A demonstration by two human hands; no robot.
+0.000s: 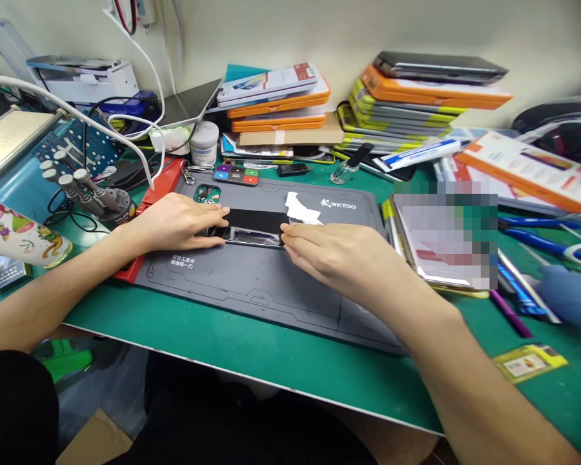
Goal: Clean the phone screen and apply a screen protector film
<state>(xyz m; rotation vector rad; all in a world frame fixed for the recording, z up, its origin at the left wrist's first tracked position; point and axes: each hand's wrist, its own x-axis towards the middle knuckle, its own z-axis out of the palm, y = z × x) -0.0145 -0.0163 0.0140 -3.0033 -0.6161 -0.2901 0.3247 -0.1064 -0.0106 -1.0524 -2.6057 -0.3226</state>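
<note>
A black smartphone (254,237) lies lengthwise on the grey work mat (271,284). A dark flat panel (256,220) covers its far side, and a shiny strip shows along the near edge. I cannot tell whether the panel is loose or attached. My left hand (181,223) grips the phone's left end, thumb at the near side and fingers at the far side. At the right end, my right hand (336,248) pinches the phone with its fingertips together. Crumpled white paper (303,208) lies just behind those fingertips. A green circuit board piece (208,194) sits beyond my left hand.
A red holder (162,187) borders the mat's left side, near a screwdriver stand (90,194) and a patterned cup (22,236). Stacked boxes (281,103) and a white jar (204,143) stand behind. Blue-handled pliers (537,232) and a purple pen (512,314) lie right.
</note>
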